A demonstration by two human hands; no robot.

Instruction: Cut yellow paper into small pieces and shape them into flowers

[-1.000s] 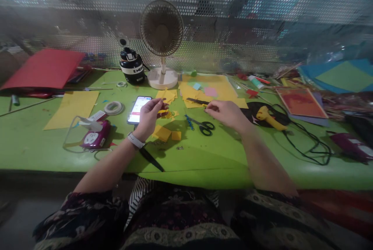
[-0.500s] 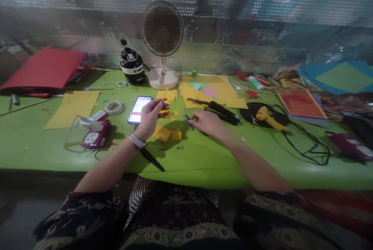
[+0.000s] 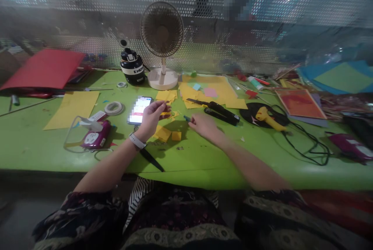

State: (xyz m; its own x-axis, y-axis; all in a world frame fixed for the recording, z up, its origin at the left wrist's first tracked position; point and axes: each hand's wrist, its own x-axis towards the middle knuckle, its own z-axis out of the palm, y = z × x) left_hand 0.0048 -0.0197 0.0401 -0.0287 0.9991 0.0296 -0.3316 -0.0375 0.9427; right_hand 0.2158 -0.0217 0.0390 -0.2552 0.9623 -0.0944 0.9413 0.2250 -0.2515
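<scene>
My left hand (image 3: 150,118) is raised just above the green table (image 3: 204,156), fingers pinched on a small yellow paper piece (image 3: 164,113) with a dark red bit at its tip. My right hand (image 3: 204,124) lies low on the table to the right, fingers closed over the scissors (image 3: 187,118); only their blue blade tip pokes out to the left, the handles are hidden. Small yellow paper squares (image 3: 164,133) lie between the two hands. A lit phone (image 3: 139,109) rests just behind my left hand.
A desk fan (image 3: 162,40) and a black bottle (image 3: 132,68) stand at the back. A black hand tool (image 3: 222,111) and a yellow glue gun (image 3: 267,115) with its cable lie to the right. A tape roll (image 3: 113,107), yellow sheet (image 3: 72,108) and purple device (image 3: 94,137) are left.
My right hand left the black tool at the back, moved left and down onto the scissors and covers them now. My left hand stayed put with the paper piece.
</scene>
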